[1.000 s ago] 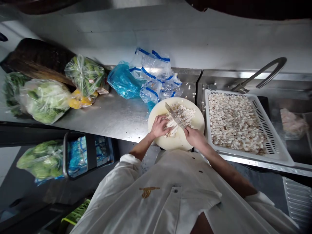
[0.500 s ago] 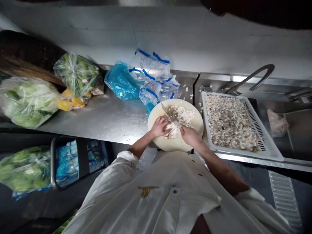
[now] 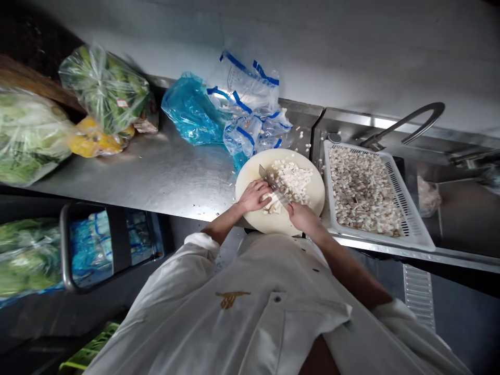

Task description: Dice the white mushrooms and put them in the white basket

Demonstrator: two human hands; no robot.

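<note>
On a round white cutting board (image 3: pixel 250 217) lies a heap of diced pale food (image 3: pixel 295 179). My right hand (image 3: pixel 302 216) is wrapped round the handle of a knife (image 3: pixel 273 186), whose blade points up and left across the board. Just left of the blade, my left hand (image 3: pixel 254 196) presses on uncut pale pieces (image 3: pixel 273 204), its fingers bent over them. A white perforated tray (image 3: pixel 417 232), right of the board, holds many diced pieces (image 3: pixel 363 190).
Behind the board lie a blue bag (image 3: pixel 193 112) and clear bags with blue strips (image 3: pixel 250 120). Bagged greens (image 3: pixel 105 91) and yellow produce (image 3: pixel 94 136) sit at left. A faucet (image 3: pixel 424 117) arches behind the tray. A metal-framed cart (image 3: pixel 67 250) stands lower left.
The view has shifted, so the bags and board appear slightly higher and the left items further left. Both hands keep their places at the board; the knife lies slightly lower against the pieces.
</note>
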